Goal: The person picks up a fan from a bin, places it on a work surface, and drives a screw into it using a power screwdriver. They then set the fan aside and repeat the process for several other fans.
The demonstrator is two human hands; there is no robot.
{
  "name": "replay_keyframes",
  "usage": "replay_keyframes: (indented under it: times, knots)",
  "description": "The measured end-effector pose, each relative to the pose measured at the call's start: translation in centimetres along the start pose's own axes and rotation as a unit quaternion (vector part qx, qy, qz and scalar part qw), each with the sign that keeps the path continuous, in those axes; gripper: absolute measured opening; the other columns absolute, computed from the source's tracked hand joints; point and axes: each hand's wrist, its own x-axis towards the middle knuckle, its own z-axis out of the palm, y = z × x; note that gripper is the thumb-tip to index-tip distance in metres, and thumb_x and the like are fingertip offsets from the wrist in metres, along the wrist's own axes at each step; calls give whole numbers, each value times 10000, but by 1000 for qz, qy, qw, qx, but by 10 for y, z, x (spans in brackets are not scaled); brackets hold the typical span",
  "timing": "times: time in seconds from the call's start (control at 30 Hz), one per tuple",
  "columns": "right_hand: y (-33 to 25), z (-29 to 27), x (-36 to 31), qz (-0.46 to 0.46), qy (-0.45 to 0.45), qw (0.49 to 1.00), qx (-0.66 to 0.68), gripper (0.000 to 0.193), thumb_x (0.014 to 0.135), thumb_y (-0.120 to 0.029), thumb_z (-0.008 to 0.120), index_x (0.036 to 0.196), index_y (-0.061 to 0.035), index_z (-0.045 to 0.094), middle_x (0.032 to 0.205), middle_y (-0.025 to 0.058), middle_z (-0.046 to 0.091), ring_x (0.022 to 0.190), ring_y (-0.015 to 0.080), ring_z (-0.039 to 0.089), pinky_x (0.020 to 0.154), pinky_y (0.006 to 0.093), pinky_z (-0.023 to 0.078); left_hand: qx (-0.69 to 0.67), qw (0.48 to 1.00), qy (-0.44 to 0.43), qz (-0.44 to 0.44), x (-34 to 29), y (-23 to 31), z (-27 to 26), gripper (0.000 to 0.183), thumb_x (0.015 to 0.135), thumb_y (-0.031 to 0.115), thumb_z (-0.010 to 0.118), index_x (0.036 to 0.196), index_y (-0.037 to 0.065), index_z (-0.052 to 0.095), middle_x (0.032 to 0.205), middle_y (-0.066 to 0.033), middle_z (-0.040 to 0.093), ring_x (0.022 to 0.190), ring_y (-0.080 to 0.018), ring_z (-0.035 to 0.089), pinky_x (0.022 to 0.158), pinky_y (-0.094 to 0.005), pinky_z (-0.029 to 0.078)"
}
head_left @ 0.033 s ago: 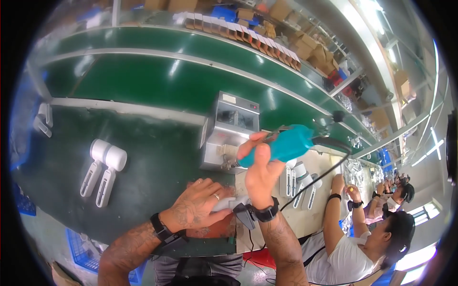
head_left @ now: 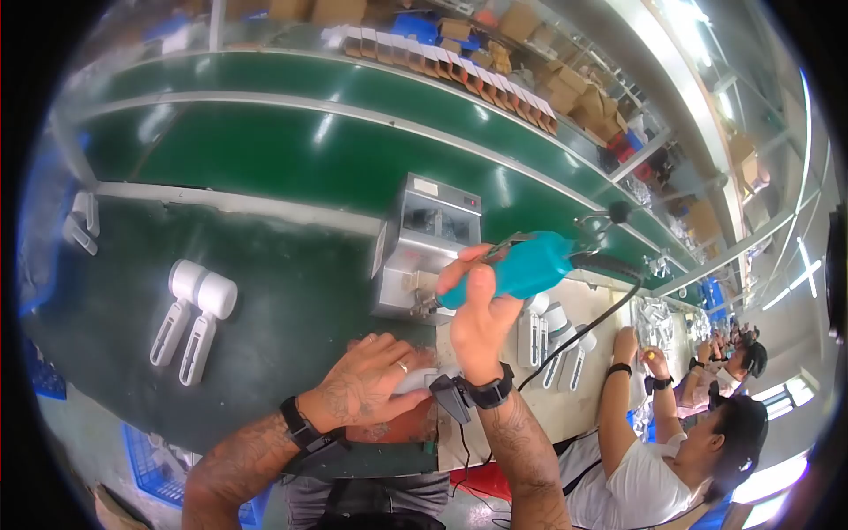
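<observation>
While the right hand (head_left: 481, 322) clamps a teal tool (head_left: 537, 268), tip near the grey machine (head_left: 435, 228), the left hand (head_left: 369, 375) rests against a white part (head_left: 415, 382) over the tabletop (head_left: 283, 274), grip unclear; apparently tool alignment, calling for steadiness.

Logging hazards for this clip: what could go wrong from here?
The cord of the teal power tool crosses over white devices in view; it might snag or nudge them. The right hand holds the tool with its tip close to the metal box, so a slip could scrape it. The white part in the left hand might shift if loosely held.
</observation>
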Motion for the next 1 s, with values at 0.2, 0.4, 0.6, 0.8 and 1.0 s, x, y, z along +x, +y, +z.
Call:
replay_keyframes:
  times: [0.2,0.4,0.6,0.8,1.0]
  knots:
    - [19,-4,0,-3,-24,1000,-7,318,1049,-343,540,1051,-25,541,771,53,600,684,143,579,622,280,463,-2,1000,-2,29,0,1,2,457,878,355,687,1245,93,613,1030,-81,588,1014,-271,556,889,-419,452]
    - [-11,1,-15,81,-40,996,-15,359,1046,-362,546,1060,-4,546,772,62,605,682,142,577,608,295,462,-4,999,-28,16,-2,-2,-1,486,873,352,686,1268,82,603,1050,-83,593,1016,-278,556,899,-423,452]
    - [-44,-36,-65,112,-8,991,67,607,947,-545,646,1109,30,541,753,91,591,677,189,581,623,325,482,-2,1000,-20,11,2,0,-2,445,909,301,657,1293,85,597,1062,-80,587,1028,-271,544,905,-424,446]
    - [-44,-41,-83,146,-20,988,37,656,922,-571,665,1115,40,525,738,96,576,667,204,574,616,335,478,-7,999,-36,4,2,3,-6,429,916,277,659,1297,88,598,1095,-72,592,1042,-268,539,911,-421,443]
    - [-36,-46,-90,155,-13,986,55,629,930,-549,666,1107,36,517,741,102,577,668,206,574,627,342,480,-14,999,-52,-3,3,4,-5,448,910,276,669,1310,90,592,1111,-68,595,1049,-267,538,905,-424,450]
